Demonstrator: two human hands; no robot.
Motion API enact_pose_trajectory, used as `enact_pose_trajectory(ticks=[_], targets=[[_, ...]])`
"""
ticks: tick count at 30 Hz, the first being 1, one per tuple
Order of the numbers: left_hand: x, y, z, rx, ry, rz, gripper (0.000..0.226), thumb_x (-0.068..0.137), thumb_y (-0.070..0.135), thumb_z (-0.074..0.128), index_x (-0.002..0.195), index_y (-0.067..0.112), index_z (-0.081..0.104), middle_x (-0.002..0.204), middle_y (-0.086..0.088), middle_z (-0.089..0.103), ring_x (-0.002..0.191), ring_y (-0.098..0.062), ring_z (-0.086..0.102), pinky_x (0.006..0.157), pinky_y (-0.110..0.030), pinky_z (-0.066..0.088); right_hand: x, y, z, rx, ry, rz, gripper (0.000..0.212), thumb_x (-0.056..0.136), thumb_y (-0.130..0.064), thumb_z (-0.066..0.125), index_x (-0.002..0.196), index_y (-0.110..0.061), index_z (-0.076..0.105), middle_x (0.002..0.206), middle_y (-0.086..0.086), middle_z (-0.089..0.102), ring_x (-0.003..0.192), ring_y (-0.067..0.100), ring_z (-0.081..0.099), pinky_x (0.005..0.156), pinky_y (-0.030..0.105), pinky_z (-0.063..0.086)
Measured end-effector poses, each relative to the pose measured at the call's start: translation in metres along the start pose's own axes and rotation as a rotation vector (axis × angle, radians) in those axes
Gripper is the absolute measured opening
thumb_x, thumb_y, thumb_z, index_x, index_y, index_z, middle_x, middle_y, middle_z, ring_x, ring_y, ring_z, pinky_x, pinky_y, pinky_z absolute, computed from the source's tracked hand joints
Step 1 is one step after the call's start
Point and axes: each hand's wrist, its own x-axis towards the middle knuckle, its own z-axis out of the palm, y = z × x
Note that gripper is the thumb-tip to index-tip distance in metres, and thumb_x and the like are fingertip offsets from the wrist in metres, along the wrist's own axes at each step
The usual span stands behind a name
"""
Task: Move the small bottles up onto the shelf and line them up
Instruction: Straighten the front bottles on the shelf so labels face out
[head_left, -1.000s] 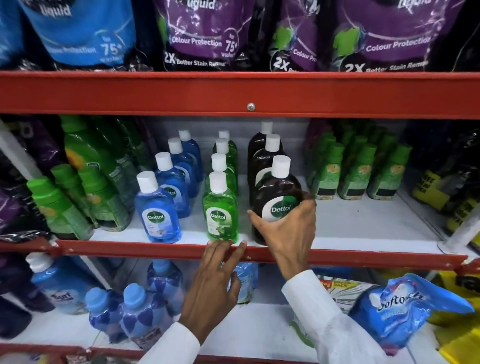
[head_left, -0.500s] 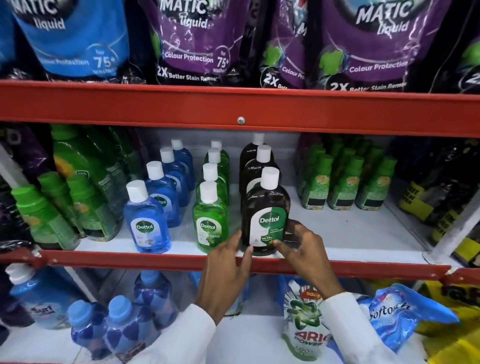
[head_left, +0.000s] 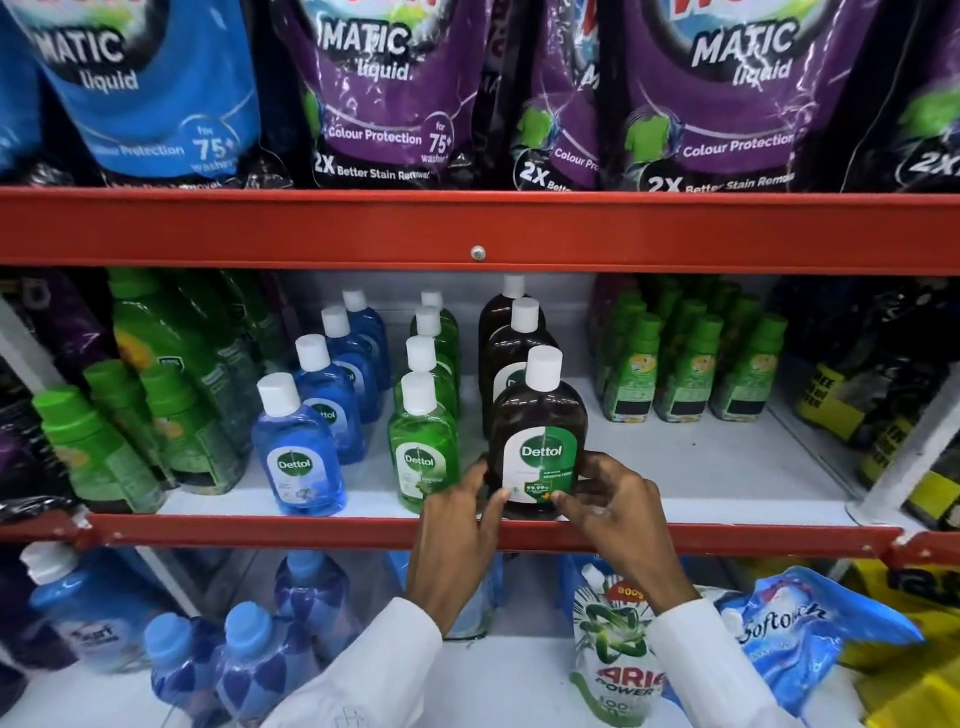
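Since a second ago the left hand (head_left: 460, 525) has risen from the red shelf lip to the front brown Dettol bottle (head_left: 540, 441), and the right hand (head_left: 615, 506) has dropped from the bottle's side to its base. Both hands now bracket the bottle low down: left fingertips (head_left: 496, 501) touch the lower left edge of the label, right fingertips (head_left: 563, 499) touch the lower right edge. Neither hand is closed into a fist; the fingers are curled and pinch the bottle between them. White sleeves cover both wrists.

The bottle stands upright at the front edge of the middle shelf (head_left: 701, 467), label forward, white cap on. Behind it, two more brown bottles (head_left: 514, 338) stand in a file running to the back. Just left is a file of green Dettol bottles (head_left: 423, 447), and further left a file of blue Dettol bottles (head_left: 298, 457), all upright and white-capped. Green-capped bottles (head_left: 691, 369) stand grouped to the right, well apart from the hands, and taller green bottles (head_left: 156, 415) crowd the left end.

Above, detergent pouches (head_left: 384, 93) fill the upper shelf. Below, an Ariel pouch (head_left: 618, 660) and a Softouch pouch (head_left: 789, 634) lie on the lower shelf, with blue bottles (head_left: 249, 654) to the left.
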Motion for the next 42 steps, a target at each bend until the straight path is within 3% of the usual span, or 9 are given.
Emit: enact_pose_trajectory(ticks=[5, 8, 12, 15, 18, 20, 22, 34, 42], targets=[[-0.009, 0.001, -0.020, -0.050, 0.047, 0.028, 0.028, 0.091, 0.028, 0.066, 0.119, 0.022, 0.068, 0.103, 0.006, 0.078, 0.094, 0.002, 0.068, 0.087, -0.006, 0.048, -0.020, -0.014, 0.000, 0.090, 0.284, -0.052, 0.053, 0.072, -0.019, 0.088, 0.120, -0.017, 0.066, 0.103, -0.004, 0.074, 0.088, 0.010, 0.073, 0.080, 0.031, 0.062], [-0.019, -0.004, -0.044, -0.097, 0.307, 0.046, 0.014, 0.085, 0.021, 0.068, 0.097, 0.021, 0.077, 0.089, 0.007, 0.079, 0.079, 0.001, 0.071, 0.077, -0.015, 0.056, -0.045, -0.029, 0.012, 0.133, 0.539, -0.299, 0.028, 0.077, -0.001, 0.081, 0.101, -0.009, 0.069, 0.090, 0.000, 0.074, 0.080, 0.014, 0.070, 0.074, 0.034, 0.060], [-0.013, -0.024, -0.068, -0.184, 0.471, -0.080, 0.023, 0.079, 0.021, 0.069, 0.102, 0.021, 0.066, 0.099, 0.002, 0.067, 0.088, -0.012, 0.067, 0.080, -0.027, 0.055, -0.052, -0.052, 0.059, 0.085, 0.282, -0.378, 0.029, 0.080, -0.003, 0.079, 0.107, -0.013, 0.074, 0.099, -0.003, 0.077, 0.085, 0.004, 0.072, 0.082, 0.016, 0.056], [0.001, -0.046, -0.074, -0.255, 0.230, -0.222, 0.053, 0.074, 0.028, 0.072, 0.124, 0.020, 0.054, 0.116, 0.003, 0.066, 0.102, -0.007, 0.066, 0.092, -0.029, 0.054, -0.040, -0.062, 0.092, -0.001, 0.139, -0.300, 0.042, 0.084, -0.011, 0.074, 0.125, -0.013, 0.067, 0.115, 0.001, 0.075, 0.098, 0.011, 0.072, 0.094, 0.024, 0.054], [0.009, -0.059, -0.074, -0.226, 0.009, -0.221, 0.045, 0.079, 0.022, 0.076, 0.118, 0.027, 0.057, 0.111, 0.008, 0.072, 0.097, 0.002, 0.068, 0.091, -0.030, 0.058, -0.030, -0.066, 0.105, -0.026, 0.090, -0.256, 0.042, 0.086, -0.007, 0.070, 0.127, -0.012, 0.066, 0.112, 0.003, 0.077, 0.097, 0.012, 0.072, 0.094, 0.017, 0.051], [0.011, -0.062, -0.071, -0.220, -0.006, -0.187, 0.041, 0.080, 0.010, 0.077, 0.112, 0.027, 0.058, 0.105, 0.005, 0.075, 0.088, 0.008, 0.068, 0.086, -0.023, 0.059, -0.027, -0.066, 0.107, -0.025, 0.097, -0.233, 0.038, 0.088, -0.004, 0.067, 0.125, -0.012, 0.067, 0.109, 0.002, 0.078, 0.095, 0.011, 0.073, 0.091, 0.006, 0.047], [0.013, -0.066, -0.069, -0.230, 0.009, -0.190, 0.041, 0.079, 0.008, 0.078, 0.114, 0.021, 0.060, 0.105, 0.001, 0.075, 0.085, 0.012, 0.067, 0.080, -0.014, 0.057, -0.025, -0.065, 0.109, 0.000, 0.094, -0.209, 0.036, 0.089, -0.004, 0.067, 0.123, -0.013, 0.069, 0.108, -0.001, 0.078, 0.094, 0.009, 0.073, 0.093, 0.016, 0.053], [0.009, -0.077, -0.071, -0.318, 0.036, -0.188, 0.045, 0.081, 0.012, 0.079, 0.123, 0.019, 0.064, 0.104, 0.014, 0.072, 0.092, 0.005, 0.070, 0.086, -0.023, 0.059, -0.021, -0.060, 0.114, 0.005, 0.092, -0.142, 0.034, 0.090, -0.010, 0.068, 0.124, -0.015, 0.069, 0.113, -0.001, 0.077, 0.100, 0.008, 0.073, 0.095, 0.040, 0.059], [-0.007, -0.066, -0.086, -0.336, 0.141, -0.154, 0.039, 0.084, 0.014, 0.076, 0.122, 0.018, 0.068, 0.113, 0.013, 0.072, 0.098, 0.005, 0.069, 0.090, -0.021, 0.057, -0.042, -0.070, 0.116, 0.114, 0.322, -0.163, 0.037, 0.083, -0.004, 0.077, 0.119, -0.012, 0.072, 0.109, 0.000, 0.078, 0.087, -0.012, 0.070, 0.083, 0.013, 0.057]])
